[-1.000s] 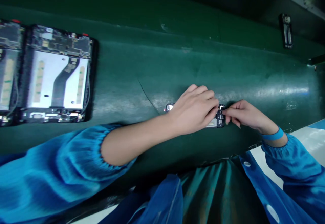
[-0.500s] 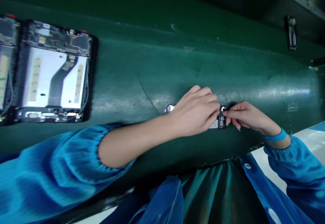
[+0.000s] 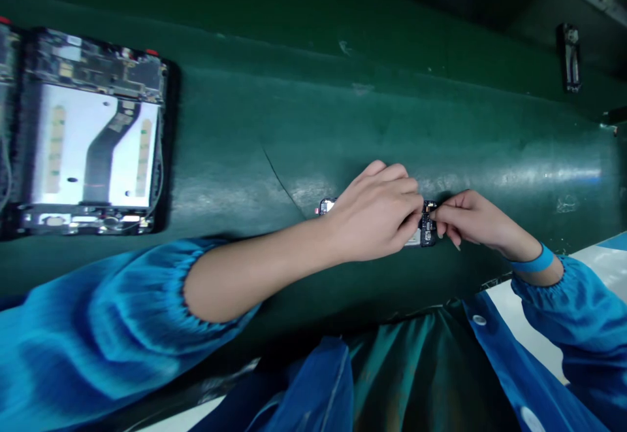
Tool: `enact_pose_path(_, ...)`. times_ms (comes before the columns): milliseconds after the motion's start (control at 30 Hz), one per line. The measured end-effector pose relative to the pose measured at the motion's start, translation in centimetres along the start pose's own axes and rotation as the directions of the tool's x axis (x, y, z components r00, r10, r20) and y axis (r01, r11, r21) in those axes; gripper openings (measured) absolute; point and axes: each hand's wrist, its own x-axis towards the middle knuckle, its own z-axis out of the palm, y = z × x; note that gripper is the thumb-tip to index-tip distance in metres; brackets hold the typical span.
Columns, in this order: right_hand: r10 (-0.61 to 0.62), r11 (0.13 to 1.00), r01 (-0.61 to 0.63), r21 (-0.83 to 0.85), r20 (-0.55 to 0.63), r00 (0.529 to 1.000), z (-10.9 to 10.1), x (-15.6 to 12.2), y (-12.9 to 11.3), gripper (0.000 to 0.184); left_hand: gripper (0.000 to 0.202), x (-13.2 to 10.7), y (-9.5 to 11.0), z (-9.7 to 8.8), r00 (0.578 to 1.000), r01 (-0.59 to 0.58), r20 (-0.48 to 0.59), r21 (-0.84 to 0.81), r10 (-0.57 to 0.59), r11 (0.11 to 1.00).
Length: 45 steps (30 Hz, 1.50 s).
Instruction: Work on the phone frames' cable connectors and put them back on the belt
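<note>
A small opened phone (image 3: 429, 231) lies on the green bench, its circuit board bare at the right end. My left hand (image 3: 375, 213) covers the middle of it from above, fingers curled and closed, the fingertips hidden or too small to make out. At the phone's right end, my right hand (image 3: 465, 219) has thumb and forefinger pinched together against the board. Whatever sits in that pinch is too small to name. The other fingers of this hand are bent beside the phone's edge. A blue band (image 3: 531, 262) circles the right wrist.
To the left lies a larger opened phone (image 3: 98, 138) with a board and a dark ribbon cable, next to another one (image 3: 7, 131) cut off by the frame edge. Another opened phone (image 3: 571, 59) lies far back at the right. Dark green bench surface (image 3: 264, 112) stretches between them.
The view has shifted slightly, so the large phones at the left sit a bit further left. Both hands keep nearly the same pose at the small phone.
</note>
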Motion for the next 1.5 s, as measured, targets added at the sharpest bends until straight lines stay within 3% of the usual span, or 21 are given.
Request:
enact_pose_path(133, -0.051, 0.997, 0.053, -0.051, 0.025, 0.998, -0.2, 0.1, -0.4, 0.03, 0.03, 0.1, 0.1, -0.1, 0.999, 0.027, 0.019, -0.017, -0.027, 0.999)
enact_pose_path(367, -0.03, 0.999, 0.03, -0.021, -0.001, 1.0, 0.0, 0.4, -0.6, 0.031, 0.027, 0.2, 0.0, -0.1, 0.998, 0.04, 0.038, 0.008, -0.04, 0.999)
enact_pose_path(700, -0.027, 0.999, 0.027, -0.035, 0.01, 1.0, -0.1, 0.3, -0.7, 0.029, 0.016, 1.2, 0.6, 0.9, 1.0, -0.001, 0.029, 0.183, -0.005, 0.983)
enact_pose_path(800, -0.052, 0.991, 0.043, -0.124, -0.071, 0.996, 0.4, 0.4, -0.2, 0.031, 0.017, 1.5, 0.8, 1.2, 1.0, 0.01, 0.013, 0.211, -0.013, 0.978)
enact_pose_path(867, -0.139, 0.976, 0.111, -0.189, -0.139, 0.98, 0.6, 0.2, 0.3, 0.034, 0.016, 1.7, 0.8, 1.3, 0.999, 0.038, -0.01, 0.221, -0.037, 0.975)
enact_pose_path(1000, -0.37, 0.928, 0.355, -0.113, -0.171, 0.913, 0.4, -1.7, 0.8, 0.035, 0.021, 1.5, 0.8, 0.7, 0.996, 0.076, -0.061, 0.203, -0.065, 0.976)
enact_pose_path(1067, -0.51, 0.859, 0.501, -0.106, -0.256, 0.821, 0.4, -3.2, 1.2, 0.035, 0.026, 0.7, 0.7, -0.2, 0.997, 0.046, -0.075, 0.19, -0.033, 0.981)
enact_pose_path(1167, -0.674, 0.733, 0.64, -0.228, -0.364, 0.643, 1.6, -4.6, 2.0, 0.03, 0.027, -1.2, 0.6, -1.4, 0.997, -0.044, -0.055, 0.197, 0.056, 0.979)
enact_pose_path(1267, -0.783, 0.622, 0.689, -0.372, -0.31, 0.54, 3.6, -4.5, 2.8, 0.022, 0.036, -2.7, 0.4, -1.9, 0.992, -0.126, 0.01, 0.219, 0.127, 0.968)
enact_pose_path(1367, -0.846, 0.522, 0.666, -0.533, -0.22, 0.486, 4.7, -3.6, 3.5, 0.016, 0.049, -3.2, 0.2, -1.7, 0.988, -0.151, 0.072, 0.228, 0.138, 0.962)
enact_pose_path(1500, -0.847, 0.446, 0.512, -0.734, -0.16, 0.507, 3.7, -2.5, 4.4, 0.024, 0.055, -2.9, 0.1, -1.4, 0.986, -0.144, 0.121, 0.234, 0.118, 0.961)
